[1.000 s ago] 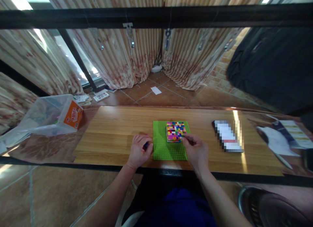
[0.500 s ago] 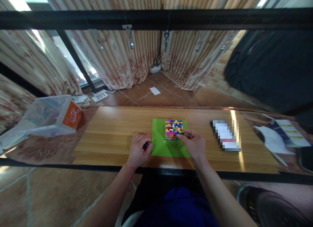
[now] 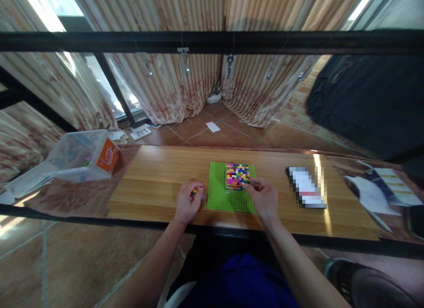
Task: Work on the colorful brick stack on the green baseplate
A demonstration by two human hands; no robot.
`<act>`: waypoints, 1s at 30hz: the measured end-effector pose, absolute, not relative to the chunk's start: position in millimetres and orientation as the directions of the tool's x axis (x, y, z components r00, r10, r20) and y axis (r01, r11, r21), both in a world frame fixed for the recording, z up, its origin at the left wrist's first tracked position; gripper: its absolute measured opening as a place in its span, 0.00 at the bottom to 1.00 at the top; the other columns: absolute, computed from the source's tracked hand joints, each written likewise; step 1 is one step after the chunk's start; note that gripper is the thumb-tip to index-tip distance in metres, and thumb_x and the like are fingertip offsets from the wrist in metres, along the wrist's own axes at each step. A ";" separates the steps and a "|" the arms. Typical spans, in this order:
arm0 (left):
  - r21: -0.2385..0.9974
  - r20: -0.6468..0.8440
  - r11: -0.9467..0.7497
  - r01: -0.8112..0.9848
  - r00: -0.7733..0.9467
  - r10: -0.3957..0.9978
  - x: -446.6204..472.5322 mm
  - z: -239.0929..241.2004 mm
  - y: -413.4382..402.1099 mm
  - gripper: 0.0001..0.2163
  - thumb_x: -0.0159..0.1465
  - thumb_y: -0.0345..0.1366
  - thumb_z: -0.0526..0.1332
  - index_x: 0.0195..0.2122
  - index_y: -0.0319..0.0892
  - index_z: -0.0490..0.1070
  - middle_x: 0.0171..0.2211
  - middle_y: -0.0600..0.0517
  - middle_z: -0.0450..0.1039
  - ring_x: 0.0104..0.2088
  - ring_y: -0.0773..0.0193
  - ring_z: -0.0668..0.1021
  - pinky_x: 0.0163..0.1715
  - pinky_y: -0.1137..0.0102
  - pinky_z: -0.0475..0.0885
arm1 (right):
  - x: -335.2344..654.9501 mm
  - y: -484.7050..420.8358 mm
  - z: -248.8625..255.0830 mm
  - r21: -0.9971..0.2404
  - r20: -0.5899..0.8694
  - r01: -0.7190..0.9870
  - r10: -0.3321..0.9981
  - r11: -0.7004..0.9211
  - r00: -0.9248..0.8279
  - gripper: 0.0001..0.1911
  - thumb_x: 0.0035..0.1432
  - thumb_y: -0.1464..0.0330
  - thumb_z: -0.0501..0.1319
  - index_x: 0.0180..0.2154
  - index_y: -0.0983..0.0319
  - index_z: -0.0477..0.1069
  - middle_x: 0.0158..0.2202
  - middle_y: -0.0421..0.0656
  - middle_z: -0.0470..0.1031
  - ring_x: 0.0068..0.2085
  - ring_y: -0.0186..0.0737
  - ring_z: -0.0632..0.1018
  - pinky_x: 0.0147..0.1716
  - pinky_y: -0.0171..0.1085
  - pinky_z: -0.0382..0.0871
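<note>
A green studded baseplate [image 3: 218, 197] lies on the wooden tabletop, and a square block of many-coloured toy bricks [image 3: 237, 174] stands on it, towards the back right. My left hand [image 3: 189, 202] rests on the wood left of the baseplate, its fingers curled round several small coloured toy bricks [image 3: 196, 192]. At the block's front right corner is my right hand [image 3: 263, 197], thumb and forefinger pinched together. A small dark piece seems to be at those fingertips, but it is too small to make out.
A phone [image 3: 306, 187] with a blurred screen lies to the right. Beyond the table's left end stands a clear plastic bin [image 3: 79, 155] with an orange label. Papers [image 3: 371, 195] lie off the right end. A black bar [image 3: 198, 43] crosses in front of the curtains [image 3: 185, 91].
My left hand has turned and loosened a little, so the coloured bricks in it now show. My right hand stays at the block's corner. The whole view has shifted slightly.
</note>
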State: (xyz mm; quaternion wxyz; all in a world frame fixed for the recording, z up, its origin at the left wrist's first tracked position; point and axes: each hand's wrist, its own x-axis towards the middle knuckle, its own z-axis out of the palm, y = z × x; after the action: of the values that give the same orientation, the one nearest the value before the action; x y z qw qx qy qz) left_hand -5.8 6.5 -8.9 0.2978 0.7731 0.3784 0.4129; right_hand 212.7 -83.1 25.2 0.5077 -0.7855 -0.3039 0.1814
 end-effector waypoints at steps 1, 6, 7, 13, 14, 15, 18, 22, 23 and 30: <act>0.807 0.391 -0.489 0.332 0.320 0.863 -6.5 -10.5 7.1 0.07 0.63 0.35 0.57 0.37 0.44 0.74 0.38 0.49 0.76 0.42 0.59 0.77 0.46 0.61 0.71 | 207.5 -85.6 25.5 -0.913 0.042 0.300 0.667 -0.277 0.744 0.16 0.47 0.59 0.64 0.34 0.64 0.75 0.27 0.44 0.78 0.27 0.40 0.77 0.29 0.37 0.67; 0.916 0.272 -0.308 0.258 0.165 0.948 -7.8 -18.3 9.9 0.09 0.63 0.36 0.56 0.37 0.45 0.75 0.37 0.49 0.77 0.42 0.60 0.77 0.47 0.61 0.72 | 172.8 -96.0 19.6 -0.917 0.092 0.362 0.796 -0.166 0.598 0.11 0.53 0.61 0.60 0.35 0.61 0.74 0.33 0.45 0.80 0.35 0.42 0.79 0.37 0.39 0.70; 0.926 0.255 -0.287 0.245 0.156 0.954 -7.8 -19.4 10.3 0.09 0.63 0.36 0.56 0.37 0.45 0.76 0.37 0.49 0.77 0.42 0.60 0.78 0.47 0.61 0.72 | 165.9 -97.2 17.0 -0.910 0.090 0.382 0.822 -0.162 0.563 0.11 0.54 0.62 0.59 0.35 0.61 0.74 0.33 0.45 0.79 0.35 0.42 0.79 0.37 0.39 0.70; 0.963 0.182 -0.200 0.178 0.115 0.977 -8.1 -22.9 11.4 0.11 0.64 0.37 0.54 0.36 0.43 0.76 0.36 0.50 0.77 0.41 0.62 0.78 0.45 0.65 0.73 | 138.5 -95.3 2.3 -0.805 0.159 0.587 0.924 -0.082 0.347 0.10 0.58 0.66 0.55 0.37 0.59 0.74 0.36 0.43 0.78 0.36 0.40 0.77 0.38 0.38 0.69; 0.966 0.178 -0.195 0.168 0.109 0.978 -8.2 -23.0 11.4 0.11 0.64 0.37 0.54 0.36 0.43 0.76 0.36 0.50 0.77 0.41 0.62 0.78 0.46 0.65 0.73 | 135.8 -93.5 1.0 -0.777 0.169 0.626 0.934 -0.070 0.314 0.11 0.59 0.67 0.54 0.38 0.59 0.74 0.36 0.43 0.77 0.36 0.40 0.77 0.39 0.38 0.69; 0.969 0.176 -0.191 0.157 0.104 0.979 -8.2 -22.8 11.3 0.12 0.65 0.38 0.53 0.36 0.43 0.76 0.36 0.50 0.77 0.41 0.62 0.78 0.46 0.66 0.73 | 133.3 -91.2 0.0 -0.747 0.177 0.662 0.942 -0.060 0.285 0.11 0.59 0.68 0.54 0.39 0.59 0.74 0.36 0.44 0.77 0.36 0.40 0.77 0.39 0.39 0.69; 0.974 0.182 -0.193 0.121 0.096 0.979 -7.9 -20.2 10.9 0.13 0.66 0.40 0.52 0.36 0.42 0.76 0.36 0.49 0.77 0.41 0.62 0.77 0.46 0.66 0.72 | 126.5 -82.5 -1.2 -0.650 0.200 0.759 0.959 -0.025 0.203 0.12 0.60 0.69 0.54 0.43 0.59 0.73 0.39 0.45 0.75 0.40 0.42 0.75 0.41 0.40 0.69; 0.972 0.202 -0.210 0.109 0.083 0.976 -7.6 -15.2 10.5 0.15 0.67 0.41 0.50 0.36 0.40 0.75 0.36 0.49 0.77 0.40 0.62 0.77 0.45 0.67 0.72 | 118.0 -69.7 -2.7 -0.541 0.237 0.841 0.962 0.017 0.133 0.14 0.59 0.67 0.57 0.46 0.60 0.72 0.42 0.48 0.73 0.44 0.47 0.73 0.44 0.44 0.68; 0.971 0.204 -0.213 0.112 0.083 0.975 -7.6 -14.6 10.5 0.16 0.67 0.42 0.50 0.36 0.40 0.75 0.36 0.49 0.77 0.40 0.62 0.77 0.44 0.67 0.72 | 116.1 -67.2 -3.4 -0.521 0.245 0.854 0.961 0.020 0.127 0.14 0.59 0.66 0.57 0.46 0.60 0.73 0.42 0.49 0.72 0.44 0.48 0.73 0.44 0.44 0.67; 0.966 0.211 -0.224 0.130 0.108 0.972 -9.4 -20.9 11.7 0.12 0.66 0.40 0.53 0.37 0.41 0.75 0.37 0.49 0.77 0.41 0.62 0.77 0.46 0.67 0.72 | 109.0 -61.9 -10.2 -0.490 0.269 0.872 0.952 0.006 0.144 0.10 0.57 0.67 0.59 0.40 0.60 0.74 0.42 0.49 0.71 0.44 0.49 0.71 0.44 0.46 0.66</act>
State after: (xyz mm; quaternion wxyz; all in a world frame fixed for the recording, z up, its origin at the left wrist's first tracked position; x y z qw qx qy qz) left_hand -9.4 11.7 -20.9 0.4282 0.6086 0.4523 0.4915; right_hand 109.0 -61.9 -10.2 0.2833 -0.7014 -0.6502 0.0710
